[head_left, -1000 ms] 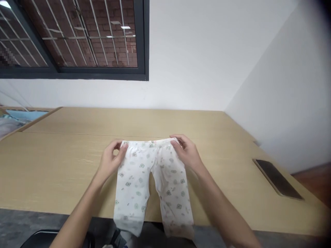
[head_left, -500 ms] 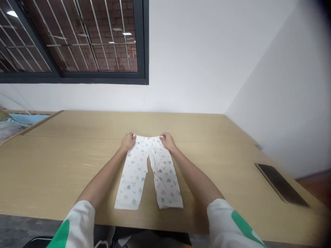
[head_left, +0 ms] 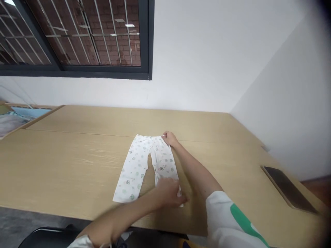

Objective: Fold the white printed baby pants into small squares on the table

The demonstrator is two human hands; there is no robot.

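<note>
White children's pants [head_left: 136,162] with a small green and dark print lie spread flat on a wooden table [head_left: 64,162], waistband away from me and legs towards me. My right hand [head_left: 170,138] pinches the right corner of the waistband. Across the lower part of the right leg reaches my left hand [head_left: 169,191], near the hem and covering some of the cloth. Its fingers are blurred and partly hidden, so whether they grip the fabric is unclear. The left leg lies uncovered.
A dark flat panel with a light edge [head_left: 288,188] lies at the table's right side. Folded cloth [head_left: 15,120] sits in a compartment at the far left. Behind the table stand a white wall [head_left: 191,69] and a barred window [head_left: 103,34]. A black chair [head_left: 49,237] is below the front edge.
My left hand has let go of the waistband's left corner and moved towards me and right, over the right leg. My right hand keeps its hold on the waistband.
</note>
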